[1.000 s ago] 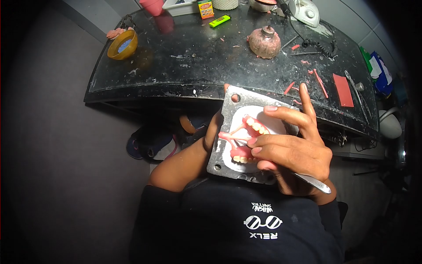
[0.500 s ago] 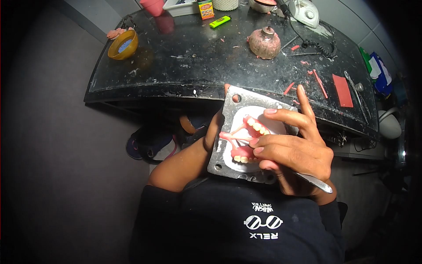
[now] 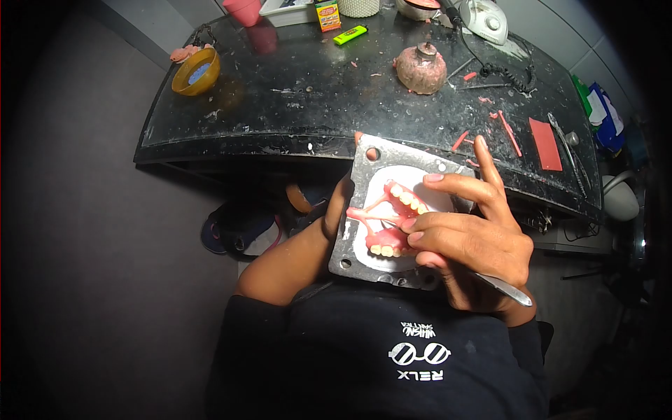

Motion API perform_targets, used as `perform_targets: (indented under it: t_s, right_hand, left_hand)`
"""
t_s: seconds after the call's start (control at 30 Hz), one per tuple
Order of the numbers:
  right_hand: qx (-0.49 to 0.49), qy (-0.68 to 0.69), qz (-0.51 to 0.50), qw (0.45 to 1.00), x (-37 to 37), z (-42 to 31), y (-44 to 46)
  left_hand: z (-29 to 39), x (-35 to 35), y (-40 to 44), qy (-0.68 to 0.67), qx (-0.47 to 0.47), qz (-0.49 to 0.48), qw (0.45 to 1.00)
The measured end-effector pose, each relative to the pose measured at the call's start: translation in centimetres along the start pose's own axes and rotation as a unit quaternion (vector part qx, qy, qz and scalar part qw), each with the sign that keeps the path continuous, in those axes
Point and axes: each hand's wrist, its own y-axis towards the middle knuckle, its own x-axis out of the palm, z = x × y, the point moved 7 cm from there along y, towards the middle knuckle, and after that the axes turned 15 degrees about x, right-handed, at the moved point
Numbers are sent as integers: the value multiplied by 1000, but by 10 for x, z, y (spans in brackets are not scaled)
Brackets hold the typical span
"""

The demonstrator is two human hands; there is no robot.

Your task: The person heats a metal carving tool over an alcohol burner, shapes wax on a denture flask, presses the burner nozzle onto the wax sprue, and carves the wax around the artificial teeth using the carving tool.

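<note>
A grey metal flask plate (image 3: 360, 164) is held tilted above my lap, with white plaster (image 3: 378, 183) set in it. On the plaster lie two pink wax dentures with pale teeth, an upper one in view (image 3: 407, 199) and a lower one (image 3: 386, 241), joined by pink wax strips (image 3: 364, 214). My left hand (image 3: 339, 206) grips the plate from beneath; most of its fingers are hidden behind it. My right hand (image 3: 476, 238) is closed on a metal tool (image 3: 507, 288), its fingertips near the wax between the dentures and its index and little fingers raised.
Across the black table (image 3: 280, 105) are a yellow bowl (image 3: 196, 72), a green lighter (image 3: 351, 34), a wax-covered burner (image 3: 421, 68), a pink wax sheet (image 3: 545, 144), metal instruments (image 3: 568, 150) and a white device (image 3: 486, 21) with a coiled cord.
The plate has shifted slightly left. My right hand and the metal tool have moved slightly right, exposing a little more of the wax between the dentures.
</note>
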Motion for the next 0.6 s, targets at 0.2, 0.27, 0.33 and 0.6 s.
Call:
perform_targets:
  t_s: [0.2, 0.27, 0.33, 0.6]
  right_hand:
    - [3, -5, 6, 1000, -1, 0, 0]
    - [4, -5, 4, 1000, -1, -1, 0]
    - [6, -6, 2, 1000, -2, 0, -1]
    - [-5, -10, 15, 1000, -2, -1, -2]
  left_hand:
    - [7, 7, -2, 0, 47, -34, 998]
    - [2, -4, 0, 27, 10, 14, 999]
    - [2, 1, 1, 5, 5, 3, 1000]
    - [6, -1, -2, 74, 41, 8, 996]
